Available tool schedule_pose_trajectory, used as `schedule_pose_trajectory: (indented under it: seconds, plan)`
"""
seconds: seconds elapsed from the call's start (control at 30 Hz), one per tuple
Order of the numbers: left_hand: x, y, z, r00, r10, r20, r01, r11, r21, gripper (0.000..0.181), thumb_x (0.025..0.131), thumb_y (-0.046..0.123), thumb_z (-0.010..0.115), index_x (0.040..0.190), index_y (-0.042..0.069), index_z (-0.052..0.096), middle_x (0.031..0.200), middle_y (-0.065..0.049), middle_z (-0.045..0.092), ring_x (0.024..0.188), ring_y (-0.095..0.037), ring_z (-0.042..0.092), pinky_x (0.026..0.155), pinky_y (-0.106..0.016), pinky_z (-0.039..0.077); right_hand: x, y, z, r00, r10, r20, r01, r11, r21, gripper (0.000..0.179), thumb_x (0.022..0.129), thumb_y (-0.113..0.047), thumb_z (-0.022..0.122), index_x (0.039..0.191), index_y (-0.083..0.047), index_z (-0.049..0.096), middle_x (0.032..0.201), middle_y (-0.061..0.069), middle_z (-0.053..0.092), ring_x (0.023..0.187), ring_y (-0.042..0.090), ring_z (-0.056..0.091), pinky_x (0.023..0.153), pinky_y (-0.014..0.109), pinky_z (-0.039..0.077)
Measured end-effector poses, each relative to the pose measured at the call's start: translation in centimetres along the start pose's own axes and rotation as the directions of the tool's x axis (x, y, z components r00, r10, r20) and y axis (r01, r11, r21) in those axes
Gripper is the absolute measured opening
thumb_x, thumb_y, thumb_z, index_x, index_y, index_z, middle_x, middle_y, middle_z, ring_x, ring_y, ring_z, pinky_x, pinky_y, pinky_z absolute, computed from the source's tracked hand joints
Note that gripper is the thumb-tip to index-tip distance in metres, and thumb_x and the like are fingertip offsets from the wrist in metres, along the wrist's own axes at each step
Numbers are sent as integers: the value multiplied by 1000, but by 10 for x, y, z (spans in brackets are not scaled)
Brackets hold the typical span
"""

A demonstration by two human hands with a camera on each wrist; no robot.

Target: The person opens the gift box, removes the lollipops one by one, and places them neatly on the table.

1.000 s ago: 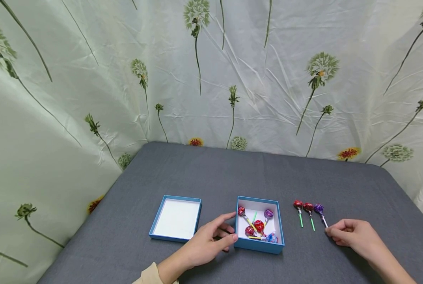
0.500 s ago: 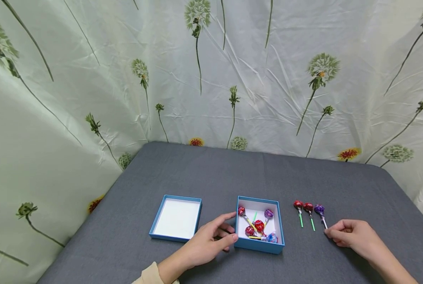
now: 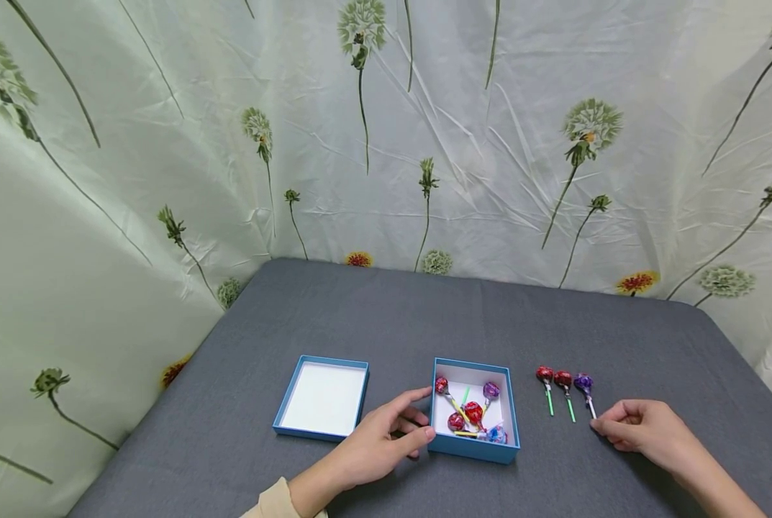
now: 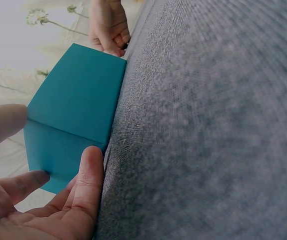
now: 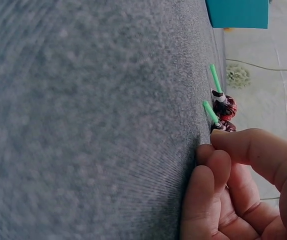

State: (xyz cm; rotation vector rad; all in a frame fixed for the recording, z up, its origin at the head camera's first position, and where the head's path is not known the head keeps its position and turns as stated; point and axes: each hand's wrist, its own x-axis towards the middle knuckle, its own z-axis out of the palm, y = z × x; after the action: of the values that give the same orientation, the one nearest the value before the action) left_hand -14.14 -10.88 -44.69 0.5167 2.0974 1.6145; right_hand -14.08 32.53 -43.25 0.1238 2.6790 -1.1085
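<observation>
Two hands rest low over the grey-covered bench (image 3: pixel 230 403). In the right hand (image 3: pixel 645 432), thumb and fingertips close together on the white stick of a purple lollipop (image 3: pixel 583 382). Its long axis slants slightly: the wrapped head points away from the person and a little left, the stick running back to the fingertips. Whether that head touches the bench is hard to tell. The left hand (image 3: pixel 379 442) is loosely spread, its bent fingers touching the left wall of an open blue box (image 3: pixel 470 449) and its thumb at the near-left corner. Just left of the purple lollipop lie two red lollipops (image 3: pixel 563 378), side by side, heads pointing away, green sticks towards the person. Inside the box, wrapped lollipops (image 3: pixel 473 412) in red, purple and blue lie at mixed angles, some sticks crossing. Left of the box, a shallow blue lid (image 3: pixel 321 397) lies with its white inside up. Beyond the bench hangs a pale curtain (image 3: pixel 489 129) printed with dandelions.
</observation>
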Motion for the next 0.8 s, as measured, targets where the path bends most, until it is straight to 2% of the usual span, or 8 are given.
schedule_pose_trajectory:
  seconds: [0.47,0.8]
  plan:
    - [0,-1,0,1000,9,0,-9,1000,-2,56,109,29,66,161,20,47,129,-7,68,98,-13,70,79,-21,59,0,-1,-3,999,8,34,-8,1000,11,18,103,-16,69,95,-1,75,77,-11,73,70,0,60,65,23,57]
    - [1,-2,0,1000,3,-1,-3,1000,4,56,109,29,66,161,21,47,129,-6,68,97,-13,70,80,-21,59,1,-7,-7,1000,13,26,-13,1000,23,19,101,-20,73,96,-2,74,74,-10,70,69,2,58,65,24,56]
